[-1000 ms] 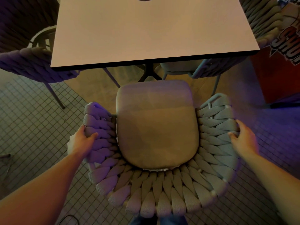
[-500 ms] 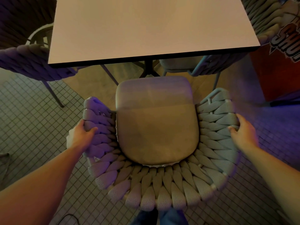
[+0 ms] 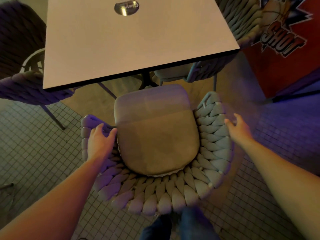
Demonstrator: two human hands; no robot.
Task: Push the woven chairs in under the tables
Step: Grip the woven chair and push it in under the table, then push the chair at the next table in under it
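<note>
A grey woven chair (image 3: 155,200) with a beige seat cushion (image 3: 155,135) stands in front of me, facing the square light-topped table (image 3: 138,40). The cushion's front edge sits just short of the table's near edge. My left hand (image 3: 101,142) lies over the chair's left arm, fingers curled over its inner side next to the cushion. My right hand (image 3: 240,129) is at the outer rim of the right arm with its fingers spread, blurred; whether it touches the weave is unclear.
Another woven chair (image 3: 26,87) stands at the table's left side, one (image 3: 199,73) is tucked under its right side, and a third (image 3: 242,18) is at the far right. A red panel (image 3: 280,70) stands right. A dark disc (image 3: 126,6) lies on the table.
The chair has slid a little toward the table. My left hand moved from the outside of the arm onto its top. My right hand loosened and its fingers spread.
</note>
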